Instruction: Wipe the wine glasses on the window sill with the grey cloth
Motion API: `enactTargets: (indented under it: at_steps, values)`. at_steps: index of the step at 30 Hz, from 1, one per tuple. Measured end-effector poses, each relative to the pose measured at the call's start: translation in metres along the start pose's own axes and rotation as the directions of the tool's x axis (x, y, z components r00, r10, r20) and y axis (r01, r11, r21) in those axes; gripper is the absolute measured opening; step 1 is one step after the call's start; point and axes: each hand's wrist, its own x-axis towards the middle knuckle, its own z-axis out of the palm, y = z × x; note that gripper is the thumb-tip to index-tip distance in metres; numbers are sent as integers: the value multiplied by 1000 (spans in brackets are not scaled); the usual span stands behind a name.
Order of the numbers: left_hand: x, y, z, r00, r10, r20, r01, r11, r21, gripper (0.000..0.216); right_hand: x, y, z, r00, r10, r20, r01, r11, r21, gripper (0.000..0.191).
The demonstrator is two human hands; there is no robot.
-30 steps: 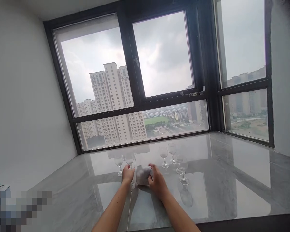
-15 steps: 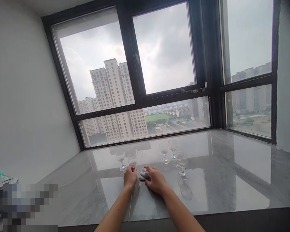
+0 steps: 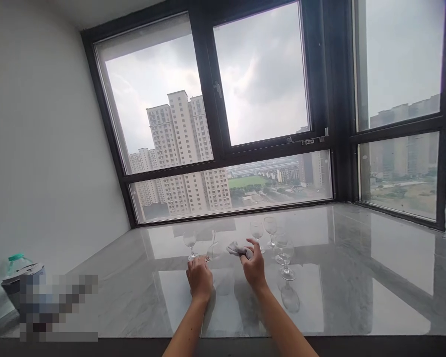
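My left hand [image 3: 199, 278] grips a clear wine glass [image 3: 211, 249] by its stem, and the bowl tilts up and to the right above the grey marble counter [image 3: 342, 277]. Just right of the glass, my right hand [image 3: 255, 267] pinches a small crumpled grey cloth [image 3: 237, 249]. The cloth and the glass are a little apart. Another wine glass [image 3: 190, 242] stands upright left of my left hand. Three more stand right of my right hand, the nearest [image 3: 284, 254] with two behind it [image 3: 270, 229].
The glossy counter runs to dark-framed windows [image 3: 223, 148] at the back and right. A white wall bounds the left side. A bottle with a green cap [image 3: 15, 261] stands at the far left beside a blurred patch.
The cloth was bunched around the glass between both hands. My right hand has since drawn it off to the right, and the glass now tilts in my left hand.
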Motion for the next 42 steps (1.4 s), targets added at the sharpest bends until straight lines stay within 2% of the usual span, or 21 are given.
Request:
enactTargets:
  at_steps: [3, 8, 11, 14, 17, 20, 24, 28, 30, 34, 38, 42]
  values:
    - [-2, 3, 0, 998, 63, -2, -63, 998, 30, 36, 1, -3, -4, 997, 46, -61, -47, 999, -5, 53]
    - [-4, 7, -1, 982, 187, -4, -187, 982, 30, 37, -6, -3, -3, 990, -57, 127, 87, 965, -246, 55]
    - [-6, 8, 0, 972, 236, -5, -236, 972, 20, 38, -9, -1, -3, 978, -79, 195, 149, 913, -380, 60]
    - [-6, 7, 2, 965, 261, -12, -261, 965, 23, 40, -11, 1, -2, 967, -77, 243, 178, 886, -427, 64]
    - [-6, 7, 2, 963, 269, 5, -269, 963, 31, 38, -12, 2, -1, 943, -67, 326, 188, 915, -356, 76]
    - [-5, 7, 0, 958, 284, 36, -284, 959, 9, 37, -11, 4, 2, 928, -44, 369, 131, 968, -213, 84]
    - [-6, 10, -4, 957, 285, 49, -283, 958, -51, 39, -9, 6, 5, 966, -7, 260, 19, 999, -45, 87]
    - [-7, 12, -6, 956, 289, 49, -284, 956, -77, 39, -7, 4, 4, 993, -21, 117, 33, 994, -102, 79]
    - [-7, 12, -6, 962, 270, 45, -266, 961, -73, 39, -7, 2, 3, 993, -38, 113, 52, 991, -121, 72]
    - [-6, 11, -4, 979, 199, 39, -197, 979, -58, 38, -9, -2, 2, 964, -14, 267, 28, 999, -46, 62]
    - [-5, 9, -3, 978, 199, 59, -195, 979, -64, 34, -12, -4, 4, 915, 12, 404, -26, 999, 29, 67]
    - [-4, 9, -6, 980, 185, 67, -180, 981, -73, 34, -12, -11, 3, 886, 103, 453, -220, 952, 214, 67]
